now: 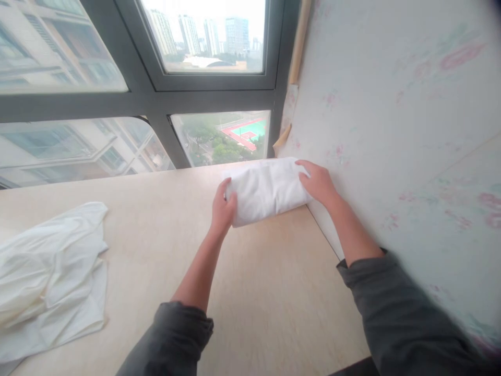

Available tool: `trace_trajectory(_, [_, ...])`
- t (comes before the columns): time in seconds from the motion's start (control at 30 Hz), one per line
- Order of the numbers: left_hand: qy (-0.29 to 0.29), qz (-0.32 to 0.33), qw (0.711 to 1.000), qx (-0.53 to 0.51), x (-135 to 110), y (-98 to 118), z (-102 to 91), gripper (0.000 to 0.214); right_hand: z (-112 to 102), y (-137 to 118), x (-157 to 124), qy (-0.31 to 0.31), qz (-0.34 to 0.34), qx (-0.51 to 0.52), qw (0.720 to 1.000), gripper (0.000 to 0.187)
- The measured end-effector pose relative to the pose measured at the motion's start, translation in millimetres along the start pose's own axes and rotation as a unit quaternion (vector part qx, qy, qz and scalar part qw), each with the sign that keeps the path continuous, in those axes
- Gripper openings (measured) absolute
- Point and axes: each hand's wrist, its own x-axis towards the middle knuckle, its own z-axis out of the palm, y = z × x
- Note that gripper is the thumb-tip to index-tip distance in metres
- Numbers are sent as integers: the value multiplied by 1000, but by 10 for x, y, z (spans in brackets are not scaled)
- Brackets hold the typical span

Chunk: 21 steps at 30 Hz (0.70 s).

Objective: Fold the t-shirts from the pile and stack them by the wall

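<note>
A folded white cloth (268, 190) is held between my two hands, close to the corner where the window meets the papered wall. My left hand (224, 205) grips its left end, with the thumb on the near face and a ring on one finger. At the other end, my right hand (318, 183) has thumb and forefinger over the top right edge; its remaining fingers are hidden behind. The bundle is a flat, roughly rectangular pack. Whether it rests on the pale surface or hangs just above it, I cannot tell.
A crumpled white cloth (58, 277) lies spread on the pale wooden surface (164, 235) at the left. Grey window frames (148, 104) stand along the back. The flower-patterned wall (391, 130) bounds the right side, with wallpaper (282, 138) peeling near the frame.
</note>
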Motion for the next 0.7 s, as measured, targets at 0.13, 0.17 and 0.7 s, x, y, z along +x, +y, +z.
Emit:
trace_trajectory(0.13, [-67, -99, 993, 5, 211, -405, 321, 73, 491, 186, 185, -148, 87, -94, 981, 52])
trace_trajectory(0.17, [-76, -117, 990, 5, 198, -494, 354, 73, 607, 207, 159, -159, 94, -97, 978, 50])
trace_trajectory(0.7, [-62, -136, 989, -14, 412, -675, 476, 61, 927, 271, 10, -104, 65, -156, 980, 45])
